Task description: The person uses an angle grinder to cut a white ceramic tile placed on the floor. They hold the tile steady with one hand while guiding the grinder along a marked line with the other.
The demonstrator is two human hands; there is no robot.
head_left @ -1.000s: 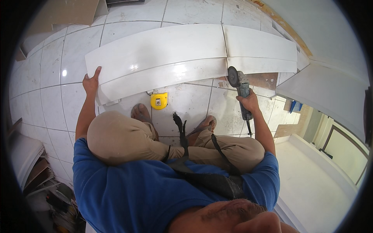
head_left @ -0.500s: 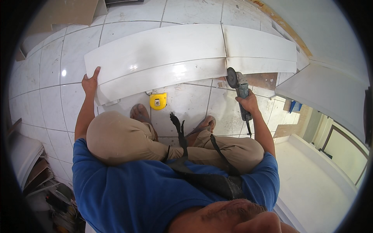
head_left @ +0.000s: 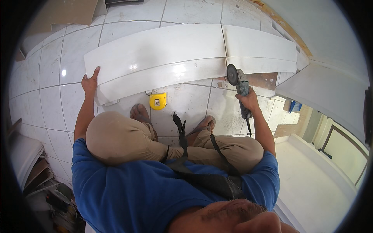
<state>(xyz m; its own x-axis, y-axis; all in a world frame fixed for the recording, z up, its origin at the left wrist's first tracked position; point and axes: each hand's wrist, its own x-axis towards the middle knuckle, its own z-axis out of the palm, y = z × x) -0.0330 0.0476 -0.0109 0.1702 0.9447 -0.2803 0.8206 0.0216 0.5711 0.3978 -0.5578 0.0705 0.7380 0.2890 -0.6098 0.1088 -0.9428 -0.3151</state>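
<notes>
A long white glossy panel (head_left: 155, 48) lies on the floor in front of me, with a lengthwise ridge and a dark, scorched cut line across it right of the middle. My left hand (head_left: 90, 80) grips the panel's left end, thumb on top and the other fingers hidden beneath. In my right hand (head_left: 248, 100) is an angle grinder (head_left: 243, 91), fingers wrapped round its body. The grinder's disc (head_left: 232, 74) is at the panel's near edge, close to the cut line; whether it touches cannot be told.
A yellow tape measure (head_left: 158, 101) sits on the tiled floor (head_left: 190, 99) near my feet. The grinder's cord trails toward my right knee. Brown board pieces (head_left: 264, 80) lie under the panel's right part. White slabs stand at right, and cluttered tools (head_left: 62, 202) at lower left.
The grinder has shifted very slightly, its disc tilting up and toward the right beside the cut line. My left hand stays on the panel's end.
</notes>
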